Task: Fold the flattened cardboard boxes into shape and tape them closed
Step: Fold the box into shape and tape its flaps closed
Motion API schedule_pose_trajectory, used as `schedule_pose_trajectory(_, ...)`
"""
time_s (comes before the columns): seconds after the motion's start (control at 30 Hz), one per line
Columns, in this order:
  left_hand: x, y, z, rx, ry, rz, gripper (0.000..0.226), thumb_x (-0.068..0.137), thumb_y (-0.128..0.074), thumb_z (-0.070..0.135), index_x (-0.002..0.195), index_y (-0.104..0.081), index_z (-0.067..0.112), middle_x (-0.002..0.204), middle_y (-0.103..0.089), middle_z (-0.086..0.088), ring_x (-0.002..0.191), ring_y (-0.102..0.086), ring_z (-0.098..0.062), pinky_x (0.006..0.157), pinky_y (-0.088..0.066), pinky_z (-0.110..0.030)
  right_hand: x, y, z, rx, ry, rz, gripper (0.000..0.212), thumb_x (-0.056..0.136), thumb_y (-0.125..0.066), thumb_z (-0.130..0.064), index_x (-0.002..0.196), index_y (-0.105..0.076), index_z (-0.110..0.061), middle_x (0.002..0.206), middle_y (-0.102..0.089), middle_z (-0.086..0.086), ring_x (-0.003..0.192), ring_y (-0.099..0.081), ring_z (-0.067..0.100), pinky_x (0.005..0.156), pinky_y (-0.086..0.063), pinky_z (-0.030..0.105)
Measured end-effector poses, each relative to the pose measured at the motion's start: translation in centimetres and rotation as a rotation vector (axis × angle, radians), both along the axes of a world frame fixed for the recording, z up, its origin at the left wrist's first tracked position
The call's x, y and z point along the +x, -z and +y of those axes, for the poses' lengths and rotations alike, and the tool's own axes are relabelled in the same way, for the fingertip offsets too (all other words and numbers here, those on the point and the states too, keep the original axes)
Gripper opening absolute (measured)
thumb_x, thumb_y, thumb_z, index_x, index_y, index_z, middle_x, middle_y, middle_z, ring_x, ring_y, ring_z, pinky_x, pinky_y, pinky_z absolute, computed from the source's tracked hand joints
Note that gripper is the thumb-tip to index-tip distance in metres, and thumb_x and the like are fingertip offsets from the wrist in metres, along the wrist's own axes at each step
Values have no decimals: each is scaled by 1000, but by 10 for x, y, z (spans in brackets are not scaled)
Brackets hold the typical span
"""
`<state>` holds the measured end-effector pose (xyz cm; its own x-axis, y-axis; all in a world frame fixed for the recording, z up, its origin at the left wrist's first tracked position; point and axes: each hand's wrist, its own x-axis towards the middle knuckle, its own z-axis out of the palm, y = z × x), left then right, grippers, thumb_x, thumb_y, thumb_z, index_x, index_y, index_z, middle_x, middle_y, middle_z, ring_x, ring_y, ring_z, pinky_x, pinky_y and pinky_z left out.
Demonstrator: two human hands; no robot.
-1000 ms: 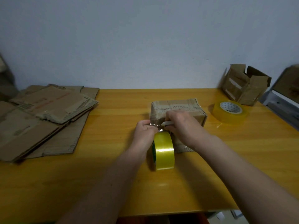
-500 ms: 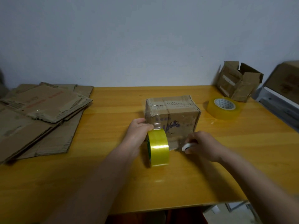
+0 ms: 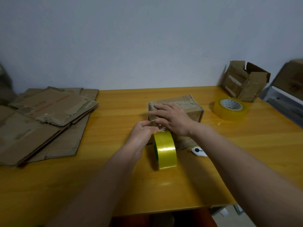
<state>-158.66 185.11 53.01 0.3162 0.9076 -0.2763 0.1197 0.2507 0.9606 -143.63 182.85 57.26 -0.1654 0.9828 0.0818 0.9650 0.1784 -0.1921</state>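
Note:
A small folded cardboard box [image 3: 193, 107] stands at the middle of the wooden table [image 3: 246, 153], with clear tape across its top and front. My right hand [image 3: 172, 117] lies flat with straight fingers on the box's near top edge, pressing the tape. My left hand [image 3: 141, 133] grips a yellow tape roll [image 3: 165, 149] that stands on edge just in front of the box, a stretch of clear tape running from it up to the box. A small white cutter [image 3: 199, 151] lies on the table right of the roll.
A stack of flattened cardboard boxes [image 3: 44, 118] covers the table's left side. A second tape roll [image 3: 230, 108] lies flat at the right rear. Behind it an open, crumpled box [image 3: 244, 81] leans at the wall. A grey unit [image 3: 285, 99] stands off the right edge.
My right hand set the white cutter down on the table beside the box, then moved back up onto the box's top edge. My left hand stayed on the tape roll.

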Motion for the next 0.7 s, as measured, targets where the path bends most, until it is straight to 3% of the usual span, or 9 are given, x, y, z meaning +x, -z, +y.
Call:
schedule_pose_trajectory(0.23,-7,-1,-4,-2,52,-61,47,84,-71,11,126,-51,12,105,-69,-2,107,-61,-20,104,-44,-43,23,8,8,37,-39,-15,43,102,-35,-35,145,-33,-37,156,-22,-12,145,-14,18,115,-2,32)
schedule_pose_trajectory(0.3,-10,0,-6,1,9,-98,38,85,-70,8,118,-52,15,103,-68,-2,105,-63,-20,103,-46,-43,22,5,4,81,-7,99,45,100,-41,-33,145,-35,-31,156,-26,-8,145,-14,17,116,-8,33)
schedule_pose_trajectory(0.37,-12,0,-8,9,-11,-128,38,86,-70,6,116,-51,18,103,-68,-3,104,-63,-21,101,-47,-41,14,4,-9,323,49,327,37,97,-51,-29,134,-53,-22,139,-50,-1,131,-38,14,106,-28,27)
schedule_pose_trajectory(0.43,-13,0,-10,29,-23,-148,44,85,-70,6,121,-48,18,100,-69,-2,102,-65,-20,99,-49,-40,-1,7,-25,535,114,440,18,94,-56,-27,105,-66,-18,102,-62,-2,95,-53,10,80,-39,20)
schedule_pose_trajectory(0.5,-13,-1,-13,46,-38,-164,45,85,-71,7,122,-46,15,97,-71,-3,99,-66,-20,95,-51,-38,-17,13,-34,442,209,563,14,93,-59,-27,95,-68,-17,90,-63,-5,82,-55,9,71,-43,22)
schedule_pose_trajectory(0.6,-13,-2,-19,80,-70,-155,40,85,-72,11,113,-43,16,98,-71,-3,97,-65,-19,89,-52,-34,-28,20,-37,59,355,744,21,92,-60,-28,105,-66,-13,100,-64,-2,91,-57,10,82,-48,26)
schedule_pose_trajectory(0.7,-14,-3,-26,167,-94,-126,39,85,-73,15,107,-41,16,95,-72,-2,83,-64,-8,68,-48,-16,-32,20,-41,-35,398,943,20,91,-62,-25,90,-66,-5,87,-64,7,82,-57,19,81,-50,39)
